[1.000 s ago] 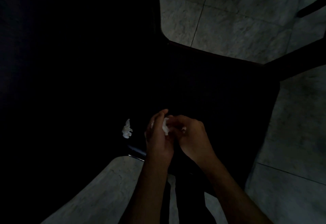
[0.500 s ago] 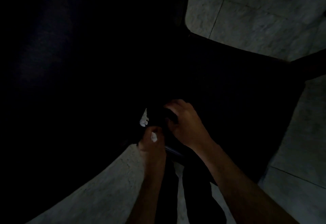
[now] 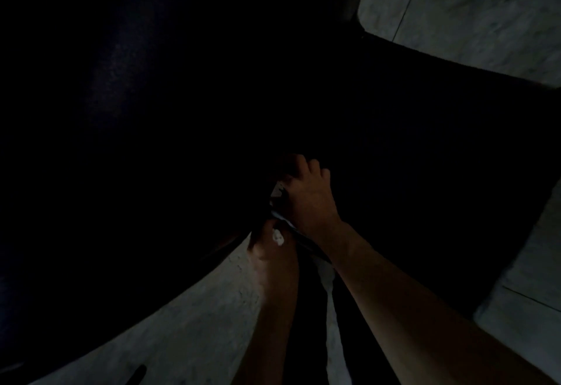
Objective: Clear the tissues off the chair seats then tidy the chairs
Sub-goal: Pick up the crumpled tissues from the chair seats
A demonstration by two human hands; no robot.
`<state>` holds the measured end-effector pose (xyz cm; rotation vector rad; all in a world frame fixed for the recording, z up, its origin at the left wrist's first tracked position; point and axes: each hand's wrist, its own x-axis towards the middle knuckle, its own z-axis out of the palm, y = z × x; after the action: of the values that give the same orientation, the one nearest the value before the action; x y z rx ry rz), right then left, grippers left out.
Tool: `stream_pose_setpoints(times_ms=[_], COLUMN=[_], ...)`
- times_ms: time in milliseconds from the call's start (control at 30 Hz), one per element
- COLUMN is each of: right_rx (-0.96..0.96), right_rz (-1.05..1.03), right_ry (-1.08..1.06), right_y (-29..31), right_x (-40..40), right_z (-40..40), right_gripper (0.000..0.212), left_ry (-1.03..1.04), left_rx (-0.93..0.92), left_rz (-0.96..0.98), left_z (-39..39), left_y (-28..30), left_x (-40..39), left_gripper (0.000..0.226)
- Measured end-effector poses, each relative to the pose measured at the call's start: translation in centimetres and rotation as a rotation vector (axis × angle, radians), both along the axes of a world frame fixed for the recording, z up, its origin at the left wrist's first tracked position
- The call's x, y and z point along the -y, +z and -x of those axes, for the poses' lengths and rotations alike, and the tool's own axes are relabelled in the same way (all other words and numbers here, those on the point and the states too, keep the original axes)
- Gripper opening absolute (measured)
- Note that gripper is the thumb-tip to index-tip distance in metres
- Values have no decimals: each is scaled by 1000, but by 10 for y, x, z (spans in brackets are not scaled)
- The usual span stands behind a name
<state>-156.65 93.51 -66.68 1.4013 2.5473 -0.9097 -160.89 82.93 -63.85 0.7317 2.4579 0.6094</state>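
The view is very dark. A black chair seat [image 3: 425, 141] fills the middle and right. My right hand [image 3: 306, 193] lies on the seat's near left corner with its fingers curled over a white tissue [image 3: 277, 192]. Only a small piece of that tissue shows at the thumb side. Just below it, at the seat's edge, my left hand [image 3: 265, 243] grips a crumpled tissue [image 3: 277, 237], of which a white scrap peeks out between the fingers.
Pale marble floor tiles [image 3: 455, 5] show at the top right, the right edge and the bottom left. A large dark shape [image 3: 91, 111] covers the left half; it is too dark to tell what it is.
The hands have parted. My left hand drew back to the seat's edge with its tissue, while my right hand reached over the loose tissue on the seat and now covers most of it.
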Motion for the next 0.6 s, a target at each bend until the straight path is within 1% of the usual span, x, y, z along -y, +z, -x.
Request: stream_pose_setpoints(times_ms=[33, 67, 133, 167, 200, 300, 400, 433, 467, 533, 600], right_rx=[13, 23, 25, 16, 4, 6, -17, -69, -138, -251, -360], right_rz=[-8, -16, -24, -31, -47, -58, -27, 7, 40, 135, 235], right_ry=[-2, -5, -17, -14, -8, -23, -48, -91, -164, -348, -537], right_y=[0, -1, -1, -2, -3, -6, -13, -15, -19, -20, -16], right_x=[1, 1, 1, 1, 0, 0, -1, -3, -4, -8, -11], right_z=[2, 3, 4, 4, 3, 0, -11, -16, -23, -38, -53], right_gripper=[67, 62, 55, 52, 50, 42, 42, 42, 35, 8, 13], left_ry=[15, 22, 4, 4, 5, -1, -37, -20, -5, 53, 143], left_rx=[16, 25, -37, -60, -89, -86, -137, -140, -143, -70, 121], left_rz=[59, 63, -88, -117, -119, -113, -165, -179, -188, -173, -150], left_z=[1, 1, 2, 2, 2, 2, 0, -1, -2, -5, -7], left_y=[-1, -1, -5, -11, -16, -23, -23, -20, -20, -18, -22], left_x=[0, -1, 0, 2, 1, -1, -6, -10, -13, -21, -29], left_gripper=[11, 11, 12, 13, 13, 11, 8, 7, 7, 3, 7])
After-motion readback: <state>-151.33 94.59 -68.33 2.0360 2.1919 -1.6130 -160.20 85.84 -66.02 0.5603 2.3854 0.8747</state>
